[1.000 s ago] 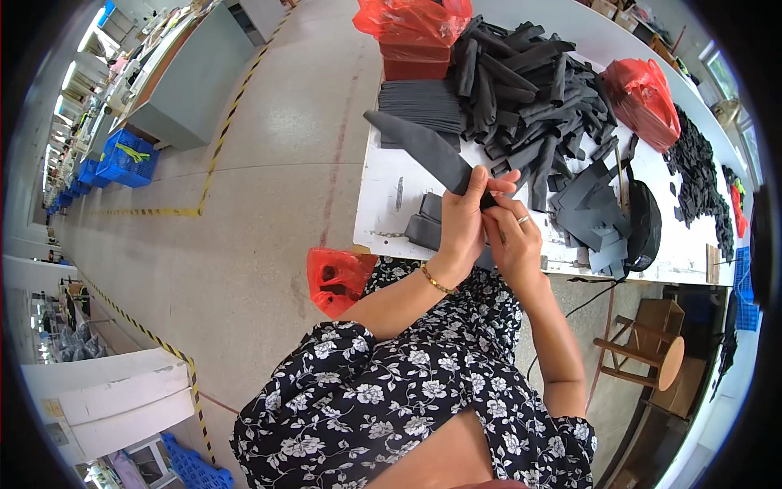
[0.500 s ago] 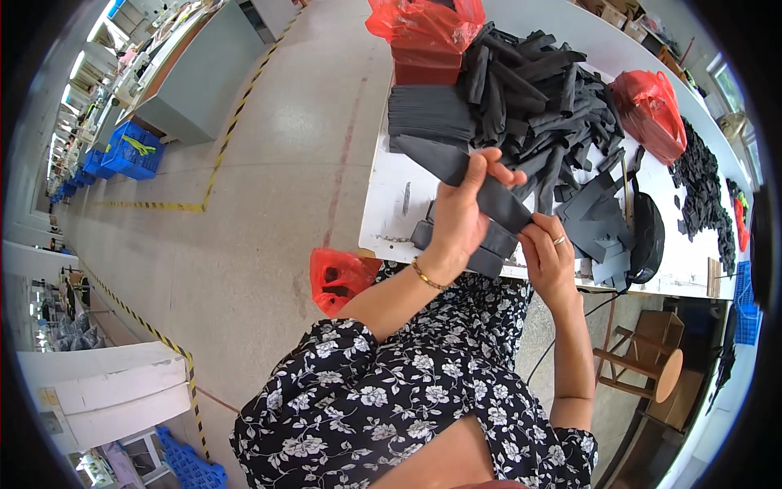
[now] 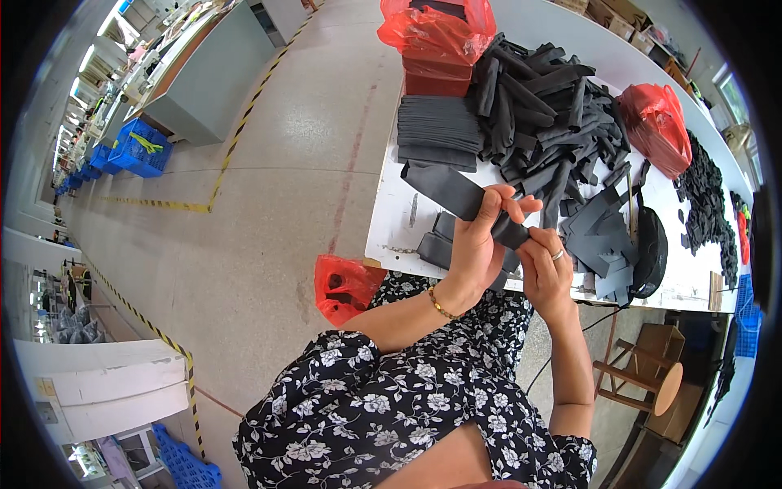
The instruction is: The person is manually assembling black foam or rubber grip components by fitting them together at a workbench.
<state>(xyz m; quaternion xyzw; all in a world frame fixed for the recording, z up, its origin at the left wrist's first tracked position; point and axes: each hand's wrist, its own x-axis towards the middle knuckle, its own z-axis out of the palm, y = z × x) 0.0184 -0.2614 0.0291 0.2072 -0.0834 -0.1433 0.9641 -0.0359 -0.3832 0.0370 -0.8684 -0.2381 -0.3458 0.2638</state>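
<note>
A flat dark grey fabric strip (image 3: pixel 444 187) slants between my hands above the white table's near left part. My left hand (image 3: pixel 479 236) is closed round its middle, thumb on top, with some fingers partly extended. At the strip's near right end, my right hand (image 3: pixel 547 265) pinches it between thumb and fingers. Beyond the strip lies a neat stack of dark strips (image 3: pixel 438 130), with a loose heap of dark strips (image 3: pixel 538 114) to its right. A few folded dark pieces (image 3: pixel 437 246) lie partly hidden behind my left hand.
Red plastic bags stand at the table's back left (image 3: pixel 440 41) and right (image 3: pixel 654 122). Flat dark pieces (image 3: pixel 599 236) lie beside a black pouch-like object (image 3: pixel 650 254). A red bag (image 3: pixel 346 287) hangs near the table's left corner. A wooden stool (image 3: pixel 664 387) is at lower right.
Both hands have shifted slightly down with the strip, still holding it. The table and its contents appear a little lower and further right as the view has moved.
</note>
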